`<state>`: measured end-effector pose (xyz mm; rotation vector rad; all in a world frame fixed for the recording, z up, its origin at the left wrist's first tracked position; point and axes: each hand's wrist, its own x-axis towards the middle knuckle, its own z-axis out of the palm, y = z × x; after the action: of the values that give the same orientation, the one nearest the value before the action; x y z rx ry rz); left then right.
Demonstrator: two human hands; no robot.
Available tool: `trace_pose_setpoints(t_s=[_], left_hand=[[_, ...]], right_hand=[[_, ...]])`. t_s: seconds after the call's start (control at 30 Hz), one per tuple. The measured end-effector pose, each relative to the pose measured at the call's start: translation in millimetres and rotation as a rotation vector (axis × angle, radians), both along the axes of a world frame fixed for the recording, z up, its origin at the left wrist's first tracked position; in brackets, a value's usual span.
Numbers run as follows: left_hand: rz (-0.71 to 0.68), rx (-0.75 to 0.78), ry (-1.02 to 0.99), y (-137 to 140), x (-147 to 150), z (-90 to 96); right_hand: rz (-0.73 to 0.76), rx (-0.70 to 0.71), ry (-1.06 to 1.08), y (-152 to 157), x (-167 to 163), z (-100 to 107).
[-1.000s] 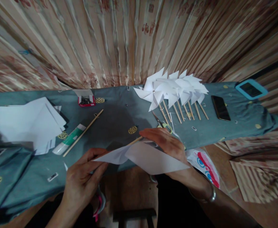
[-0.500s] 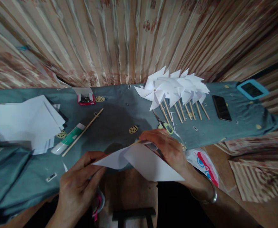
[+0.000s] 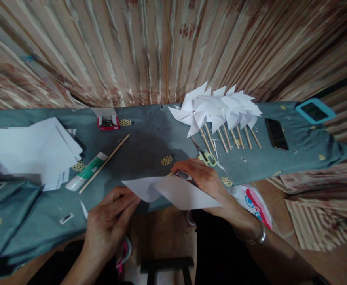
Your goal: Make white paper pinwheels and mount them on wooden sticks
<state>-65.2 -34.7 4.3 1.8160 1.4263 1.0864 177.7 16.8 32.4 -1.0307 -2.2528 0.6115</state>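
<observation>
Between my hands, over the table's front edge, is a white paper pinwheel (image 3: 179,192) with folded blades. My left hand (image 3: 110,217) pinches the blade at its left side between thumb and fingers. Behind the paper, my right hand (image 3: 203,182) is closed, with a short bit of wooden stick showing at its fingertips; the paper hides the rest of its grip. Just beyond that hand lie green-handled scissors (image 3: 207,158). Several finished white pinwheels (image 3: 211,105) on wooden sticks overlap in a row at the back.
On the left are a stack of white paper (image 3: 33,150), a green-and-white glue tube (image 3: 86,172), a loose wooden stick (image 3: 105,163) and an open red box (image 3: 108,123) of small dark pieces. A phone (image 3: 276,134) and a blue-framed device (image 3: 315,111) lie right. A curtain (image 3: 149,51) hangs behind.
The pinwheel has tipped, its left blade rising and its right tip lifting slightly. My left hand has shifted a little right, still pinching the paper. Other things stay put.
</observation>
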Motion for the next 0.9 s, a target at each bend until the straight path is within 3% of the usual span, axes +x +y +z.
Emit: trace_pose_setpoints(t_s=[0.23, 0.43, 0.63, 0.9], left_hand=[[0.089, -0.275, -0.209, 3, 17, -18.9], [0.150, -0.573, -0.574, -7, 30, -20.8], [0.188, -0.795, -0.754, -20, 36, -15.3], [0.189, -0.810, -0.899, -22, 34, 2.3]], right_hand=[[0.020, -0.226, -0.165, 28, 1, -5], [0.161, -0.461, -0.278, 64, -9, 1], [0.315, -0.483, -0.433, 85, -25, 20], [0.417, -0.496, -0.403, 98, -39, 60]])
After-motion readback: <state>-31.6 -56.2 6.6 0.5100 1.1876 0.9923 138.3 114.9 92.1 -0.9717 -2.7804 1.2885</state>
